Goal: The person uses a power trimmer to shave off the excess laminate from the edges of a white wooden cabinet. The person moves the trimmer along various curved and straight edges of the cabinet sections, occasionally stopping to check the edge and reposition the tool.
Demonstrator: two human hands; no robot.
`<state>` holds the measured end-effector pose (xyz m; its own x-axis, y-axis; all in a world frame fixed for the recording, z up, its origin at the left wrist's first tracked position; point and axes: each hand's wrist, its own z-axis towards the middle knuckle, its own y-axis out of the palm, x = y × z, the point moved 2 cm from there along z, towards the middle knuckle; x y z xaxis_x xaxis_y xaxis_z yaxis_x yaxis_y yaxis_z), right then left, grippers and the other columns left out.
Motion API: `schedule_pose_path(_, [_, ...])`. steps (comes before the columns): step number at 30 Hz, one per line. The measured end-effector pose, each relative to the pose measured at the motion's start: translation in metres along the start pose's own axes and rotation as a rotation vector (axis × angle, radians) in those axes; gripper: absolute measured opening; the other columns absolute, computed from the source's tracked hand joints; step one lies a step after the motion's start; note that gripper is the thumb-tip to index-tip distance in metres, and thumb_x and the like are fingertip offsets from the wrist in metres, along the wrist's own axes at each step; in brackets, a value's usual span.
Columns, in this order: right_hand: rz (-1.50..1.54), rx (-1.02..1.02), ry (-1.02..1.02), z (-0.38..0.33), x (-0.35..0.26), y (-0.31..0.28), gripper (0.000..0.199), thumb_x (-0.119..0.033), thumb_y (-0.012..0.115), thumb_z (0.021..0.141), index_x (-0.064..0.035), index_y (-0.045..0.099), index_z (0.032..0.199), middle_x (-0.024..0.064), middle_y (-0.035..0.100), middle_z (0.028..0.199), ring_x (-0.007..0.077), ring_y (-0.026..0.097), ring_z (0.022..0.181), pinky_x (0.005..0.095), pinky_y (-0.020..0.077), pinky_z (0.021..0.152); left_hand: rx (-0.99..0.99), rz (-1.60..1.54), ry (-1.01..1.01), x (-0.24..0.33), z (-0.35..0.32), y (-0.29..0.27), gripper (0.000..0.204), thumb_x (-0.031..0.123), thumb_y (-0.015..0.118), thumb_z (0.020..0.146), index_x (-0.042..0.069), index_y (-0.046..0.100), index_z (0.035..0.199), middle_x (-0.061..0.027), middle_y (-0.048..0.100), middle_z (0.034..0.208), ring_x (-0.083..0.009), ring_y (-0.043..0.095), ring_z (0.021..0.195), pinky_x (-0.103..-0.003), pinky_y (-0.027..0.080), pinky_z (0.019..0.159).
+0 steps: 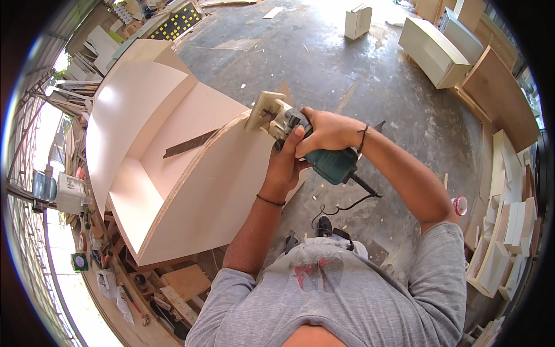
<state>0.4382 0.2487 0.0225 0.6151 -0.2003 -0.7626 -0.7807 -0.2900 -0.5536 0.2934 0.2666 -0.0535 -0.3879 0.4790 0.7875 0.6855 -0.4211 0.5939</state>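
1. My right hand [328, 132] is clenched around the body of a small green power tool [324, 156]. It grips from the top.
2. My left hand [287, 157] wraps around the front of the same tool, just under the right one. So both hands are full, and both hold one thing.
3. The tool has a flat pale base plate [263, 111]. The plate sits on the top edge of a big wooden cabinet [173, 168]. A black cord [347, 203] hangs from the back of the tool and runs down toward the floor.
4. The cabinet is tipped on its side and open, with pale panels inside. A long dark strip [191, 143] lies inside it.
5. I think the tool is at the far end of the edge. The long edge running down toward me shows raw wood layers, so most of that edge looks left to do. I cannot tell if any part is finished.
6. Farther out, the concrete floor [324, 52] has dust and scraps. White cabinets [433, 52] stand far off, well apart from me.
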Motion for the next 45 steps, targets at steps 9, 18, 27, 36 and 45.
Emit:
schedule_pose_path(9, [0.018, -0.034, 0.004, 0.004, 0.005, -0.002, 0.1, -0.047, 0.078, 0.058, 0.0125, 0.044, 0.131, 0.0232, 0.068, 0.105, 0.028, 0.07, 0.089, 0.032, 0.0561, 0.076, 0.01, 0.03, 0.003, -0.001, 0.004, 0.0, 0.05, 0.037, 0.071, 0.09, 0.01, 0.051, 0.126, -0.0075, 0.065, 0.108, -0.0183, 0.07, 0.088, -0.036, 0.064, 0.066])
schedule_pose_path(18, [0.07, -0.045, -0.001, 0.006, 0.012, -0.004, 0.097, -0.046, 0.078, 0.059, 0.0113, 0.045, 0.13, 0.0218, 0.067, 0.103, 0.027, 0.069, 0.088, 0.0316, 0.0562, 0.076, 0.036, 0.04, -0.01, -0.006, 0.008, 0.0, 0.049, 0.038, 0.071, 0.09, 0.01, 0.051, 0.125, -0.0083, 0.064, 0.107, -0.0183, 0.071, 0.086, -0.034, 0.064, 0.064])
schedule_pose_path(27, [0.083, -0.052, -0.016, 0.013, 0.026, -0.004, 0.096, -0.047, 0.079, 0.059, 0.0104, 0.046, 0.13, 0.0213, 0.067, 0.104, 0.0263, 0.07, 0.088, 0.0321, 0.0563, 0.076, 0.05, 0.094, -0.04, -0.011, 0.013, -0.002, 0.051, 0.042, 0.071, 0.089, 0.012, 0.052, 0.125, -0.0065, 0.065, 0.107, -0.0169, 0.07, 0.088, -0.034, 0.062, 0.065])
schedule_pose_path(36, [0.108, -0.044, -0.019, 0.02, 0.04, -0.001, 0.094, -0.045, 0.079, 0.06, 0.0087, 0.047, 0.13, 0.021, 0.067, 0.106, 0.0254, 0.069, 0.089, 0.0326, 0.0562, 0.077, 0.037, 0.198, -0.081, -0.019, 0.018, -0.009, 0.052, 0.049, 0.062, 0.094, 0.015, 0.051, 0.132, -0.0046, 0.063, 0.119, -0.0164, 0.066, 0.101, -0.036, 0.06, 0.078])
schedule_pose_path(45, [0.206, -0.07, -0.018, 0.02, 0.045, -0.002, 0.096, -0.035, 0.081, 0.063, 0.0051, 0.04, 0.139, 0.018, 0.066, 0.109, 0.0227, 0.068, 0.091, 0.0316, 0.0562, 0.08, 0.082, 0.109, -0.08, -0.025, 0.025, -0.008, 0.055, 0.041, 0.072, 0.088, 0.013, 0.05, 0.129, -0.0075, 0.063, 0.111, -0.0193, 0.069, 0.091, -0.036, 0.063, 0.067])
